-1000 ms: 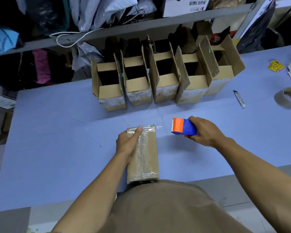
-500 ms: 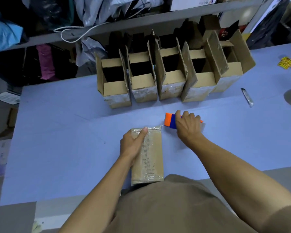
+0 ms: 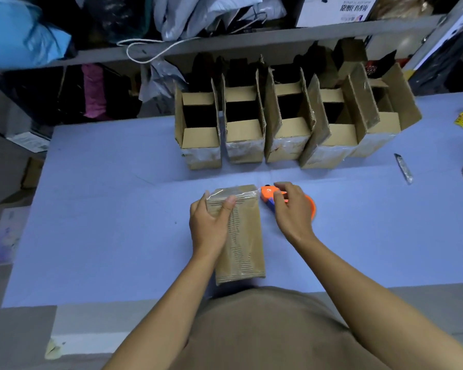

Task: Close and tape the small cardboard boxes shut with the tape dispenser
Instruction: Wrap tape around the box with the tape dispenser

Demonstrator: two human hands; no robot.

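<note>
A closed, taped cardboard box [image 3: 238,233] is being held flat near the table's [image 3: 104,209] front edge by the left hand [image 3: 210,225], thumb on top. The tape dispenser [image 3: 271,197], just right, is being covered by the right hand [image 3: 292,209], fingers loosely curled; a firm handle grip is being advised before lifting

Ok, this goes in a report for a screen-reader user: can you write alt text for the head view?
A person's left hand holds a taped cardboard box flat on a blue table, while the right hand rests on an orange tape dispenser beside it. Five open boxes stand in a row behind.
</note>
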